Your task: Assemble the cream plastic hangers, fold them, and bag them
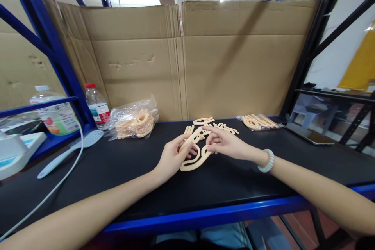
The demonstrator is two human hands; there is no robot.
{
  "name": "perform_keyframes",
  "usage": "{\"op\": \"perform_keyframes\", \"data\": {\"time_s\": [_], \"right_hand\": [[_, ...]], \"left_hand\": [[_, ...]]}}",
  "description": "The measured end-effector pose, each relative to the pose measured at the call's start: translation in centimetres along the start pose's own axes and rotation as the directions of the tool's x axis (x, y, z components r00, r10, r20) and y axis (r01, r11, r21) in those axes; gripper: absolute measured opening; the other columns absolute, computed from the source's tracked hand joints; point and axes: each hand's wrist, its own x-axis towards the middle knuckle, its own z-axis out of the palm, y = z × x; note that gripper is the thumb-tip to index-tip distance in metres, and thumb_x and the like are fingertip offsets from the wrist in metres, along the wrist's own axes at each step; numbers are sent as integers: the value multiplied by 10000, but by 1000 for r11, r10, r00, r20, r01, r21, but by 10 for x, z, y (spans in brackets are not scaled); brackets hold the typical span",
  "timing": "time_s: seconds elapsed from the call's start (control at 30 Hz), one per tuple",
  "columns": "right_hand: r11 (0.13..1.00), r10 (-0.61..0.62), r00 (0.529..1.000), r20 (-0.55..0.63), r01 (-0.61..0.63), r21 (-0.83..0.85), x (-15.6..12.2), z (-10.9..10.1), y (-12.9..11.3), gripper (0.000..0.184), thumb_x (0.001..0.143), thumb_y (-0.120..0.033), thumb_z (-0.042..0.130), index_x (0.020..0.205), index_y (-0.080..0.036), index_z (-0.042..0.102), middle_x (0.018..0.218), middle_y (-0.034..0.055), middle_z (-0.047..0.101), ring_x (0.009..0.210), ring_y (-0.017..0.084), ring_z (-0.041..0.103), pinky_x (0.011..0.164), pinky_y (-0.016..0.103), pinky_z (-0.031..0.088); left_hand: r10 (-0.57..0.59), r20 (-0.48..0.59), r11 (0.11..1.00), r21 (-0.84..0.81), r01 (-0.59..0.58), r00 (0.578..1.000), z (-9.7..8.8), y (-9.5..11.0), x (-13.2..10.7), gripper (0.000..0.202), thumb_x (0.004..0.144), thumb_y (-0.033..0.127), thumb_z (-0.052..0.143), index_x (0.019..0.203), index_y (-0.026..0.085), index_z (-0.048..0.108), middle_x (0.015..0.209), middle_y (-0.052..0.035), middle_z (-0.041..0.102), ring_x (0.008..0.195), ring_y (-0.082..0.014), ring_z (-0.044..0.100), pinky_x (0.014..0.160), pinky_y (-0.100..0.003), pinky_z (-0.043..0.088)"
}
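Observation:
A cream-coloured flat plastic cut-out piece [195, 155] with curved loops lies between my hands over the black shelf top [117, 164]. My left hand [172, 157] grips its left side with curled fingers. My right hand [225, 142], with a pale bead bracelet at the wrist, pinches its upper right part. Just behind the hands lies a small loose heap of similar cream pieces [216, 125].
A clear bag of cream pieces [134, 122] sits at the back left, a smaller bag [259, 122] at the back right. Two water bottles [98, 105], a pale blue swatter-like tool [67, 152], a white cable and a phone [307, 134] lie about. Cardboard walls the back.

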Motion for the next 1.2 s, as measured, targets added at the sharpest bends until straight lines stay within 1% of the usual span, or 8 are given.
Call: {"op": "perform_keyframes", "data": {"time_s": [0.17, 0.33, 0.53, 0.77, 0.87, 0.97, 1.07, 1.2], "right_hand": [[954, 17, 999, 46, -2, -300, -1, -8, -6, 171, 844, -234, 545, 943, -148, 655, 742, 13, 592, 625, 109, 546, 619, 265, 465], [900, -8, 999, -50, -15, -436, 4, -17, -3, 92, 828, -192, 535, 776, -165, 606, 764, 18, 594, 716, 139, 531, 673, 284, 436], [991, 75, 970, -232, -98, -90, 7, -32, 12, 122, 838, -270, 545, 783, -169, 505, 733, 3, 538, 644, 112, 500, 619, 271, 436], [954, 81, 995, -51, -63, 294, 4, -8, 6, 261, 791, -346, 665, 845, -174, 477, 820, 9, 576, 698, 117, 617, 678, 296, 547], [957, 45, 998, -52, -28, 289, 4, 1, 5, 271, 786, -342, 675, 840, -170, 472, 828, 9, 583, 676, 116, 636, 659, 297, 568], [962, 27, 994, -102, 2, 274, 5, 1, 7, 273, 767, -327, 695, 828, -168, 482, 808, 6, 599, 660, 119, 650, 651, 290, 576], [965, -10, 989, -150, 48, 256, 6, 2, 9, 263, 752, -315, 708, 812, -172, 495, 793, 4, 615, 653, 121, 653, 650, 290, 578], [970, -51, 983, -176, 91, 225, 5, 10, 9, 242, 749, -310, 705, 792, -178, 507, 740, -6, 602, 660, 136, 651, 634, 297, 569]], "left_hand": [[-10, -59, 998, -62, 7, 998, -3, 4, 1, 398, 819, 431, 582, 1077, 129, 554, 808, -57, 665, 697, -170, 651, 606, -265, 530], [17, -85, 995, -101, -26, 996, -7, 1, 4, 286, 801, 391, 597, 914, 130, 560, 684, -3, 593, 603, -140, 596, 581, -260, 508], [28, -69, 1000, -3, -28, 997, -6, 0, 3, 263, 836, 402, 539, 843, 139, 538, 580, 35, 513, 518, -109, 497, 516, -224, 437], [49, 167, 971, 221, -86, 985, -3, 5, -3, 323, 833, 437, 550, 963, 148, 611, 886, -40, 619, 820, -187, 557, 762, -292, 438], [-80, 211, 997, -5, 83, 974, 0, 5, -1, 418, 828, 515, 529, 1049, 163, 568, 1063, -78, 607, 959, -220, 558, 821, -320, 438], [-252, 350, 917, -211, 338, 902, -1, 5, 4, 496, 837, 568, 471, 1099, 152, 540, 1039, -102, 628, 864, -215, 607, 833, -352, 436], [-312, 463, 869, -215, 446, 830, -3, 8, 9, 473, 850, 534, 456, 1061, 126, 568, 919, -101, 652, 722, -184, 606, 796, -341, 437], [-343, 459, 898, -95, 429, 820, -5, 9, 10, 339, 813, 408, 562, 1003, 129, 589, 788, -44, 620, 579, -116, 517, 602, -251, 399]]}}
